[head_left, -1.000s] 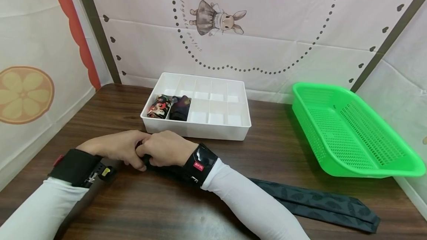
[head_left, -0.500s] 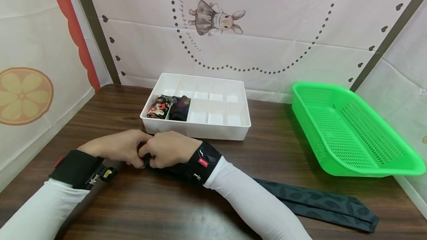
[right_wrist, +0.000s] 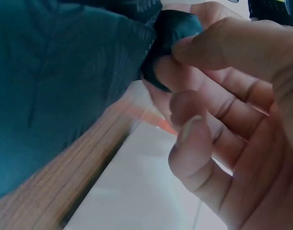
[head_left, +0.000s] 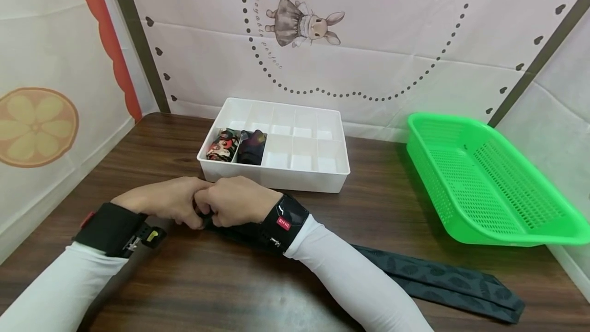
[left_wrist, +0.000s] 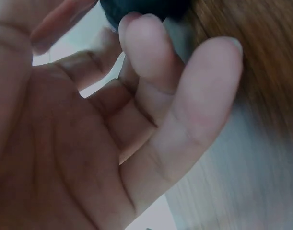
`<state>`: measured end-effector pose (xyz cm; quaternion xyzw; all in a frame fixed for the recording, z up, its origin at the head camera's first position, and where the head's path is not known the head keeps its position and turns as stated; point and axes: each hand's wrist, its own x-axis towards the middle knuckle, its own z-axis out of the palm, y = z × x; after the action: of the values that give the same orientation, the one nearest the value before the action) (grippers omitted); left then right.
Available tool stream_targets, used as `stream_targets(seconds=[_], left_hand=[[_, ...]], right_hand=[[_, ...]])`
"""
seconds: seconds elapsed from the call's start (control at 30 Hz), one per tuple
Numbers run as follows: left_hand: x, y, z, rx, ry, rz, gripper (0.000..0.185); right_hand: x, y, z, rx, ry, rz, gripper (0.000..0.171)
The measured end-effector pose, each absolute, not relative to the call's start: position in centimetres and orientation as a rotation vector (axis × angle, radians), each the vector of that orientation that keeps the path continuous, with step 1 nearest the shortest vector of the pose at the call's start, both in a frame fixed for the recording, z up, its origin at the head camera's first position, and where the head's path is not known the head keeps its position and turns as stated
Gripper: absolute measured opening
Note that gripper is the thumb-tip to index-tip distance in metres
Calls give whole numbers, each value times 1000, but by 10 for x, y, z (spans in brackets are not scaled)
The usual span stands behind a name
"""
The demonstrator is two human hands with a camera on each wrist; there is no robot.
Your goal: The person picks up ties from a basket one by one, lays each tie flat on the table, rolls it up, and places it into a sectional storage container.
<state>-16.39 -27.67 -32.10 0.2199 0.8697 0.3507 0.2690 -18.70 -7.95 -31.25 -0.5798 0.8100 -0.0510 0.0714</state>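
Note:
A dark green necktie (head_left: 442, 281) with a leaf pattern stretches across the table, passing beneath the right forearm. Its other end is bunched in a small coil between both hands. My left hand (head_left: 172, 201) holds this coil with curled fingers; in the left wrist view the dark coil (left_wrist: 141, 8) shows at the fingertips. My right hand (head_left: 239, 201) pinches the coil from the other side, thumb and index finger on the fabric (right_wrist: 172, 33) in the right wrist view. The hands meet there, partly hiding the coil in the head view.
Just behind the hands stands a white divided box (head_left: 276, 177). Two front-left compartments hold a colourful rolled cloth (head_left: 224, 146) and a dark rolled cloth (head_left: 251, 148). A green plastic basket (head_left: 428, 188) sits at the right. Printed fabric walls (head_left: 378, 29) enclose the table.
Both hands stay together at the coil, with the fingers and right wrist shifting only slightly. The necktie's far end, box and basket keep their places; the head view shifts a little.

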Motion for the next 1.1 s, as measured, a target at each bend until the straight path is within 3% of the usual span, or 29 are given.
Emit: stream_targets(seconds=[0.2,0.47,0.73,0.97,1.1], left_hand=[[-166,-288,-326,616,2227,1070,50],[-168,-287,-339,738,2194,1169,31],[-173,-286,-337,729,2206,1140,44],[-173,-289,-339,719,2117,1185,43],[-173,-288,-341,709,2167,1165,48]], right_hand=[[-185,-77,-310,-1767,2444,-117,11],[-185,-79,-315,-1799,2433,-94,14],[-188,-79,-314,-1781,2424,17,31],[-189,-77,-317,-1822,2421,-82,22],[-190,-77,-322,-1840,2455,-115,25]])
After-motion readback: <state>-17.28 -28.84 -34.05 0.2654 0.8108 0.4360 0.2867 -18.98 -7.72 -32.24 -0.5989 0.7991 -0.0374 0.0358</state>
